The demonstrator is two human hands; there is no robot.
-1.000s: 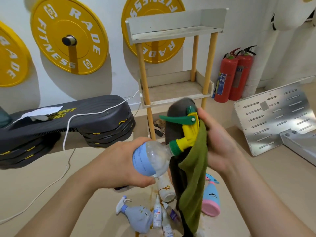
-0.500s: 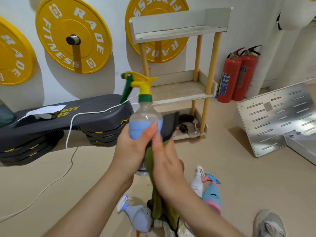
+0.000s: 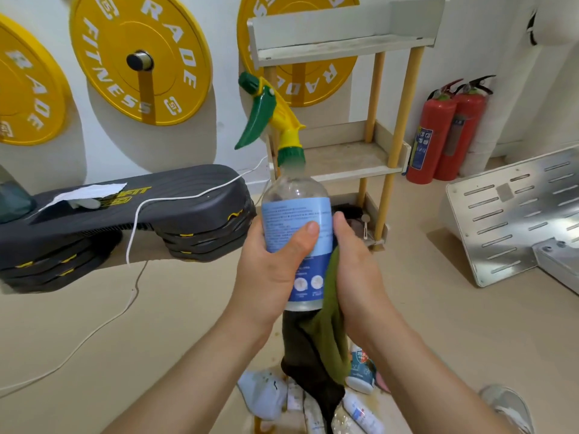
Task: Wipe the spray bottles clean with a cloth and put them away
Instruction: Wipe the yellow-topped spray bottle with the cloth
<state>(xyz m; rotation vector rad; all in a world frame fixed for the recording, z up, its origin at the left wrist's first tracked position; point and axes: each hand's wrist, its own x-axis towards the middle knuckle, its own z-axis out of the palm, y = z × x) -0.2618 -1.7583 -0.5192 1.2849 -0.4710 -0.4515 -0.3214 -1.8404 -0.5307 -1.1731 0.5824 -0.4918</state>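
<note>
The left hand [image 3: 272, 270] holds a spray bottle [image 3: 296, 214] upright in the air, in front of the shelf [image 3: 344, 155]. Its fingers are curled round the bottle's middle, and the thumb lies across the light blue label. The right hand [image 3: 360, 277] grips a green and dark cloth [image 3: 329, 346] against the right side of the bottle. Its thumb touches the label, and its other fingers are hidden behind the bottle. The cloth hangs down below the bottle. More bottles [image 3: 266, 399] lie on the floor [image 3: 156, 324] under the hands.
</note>
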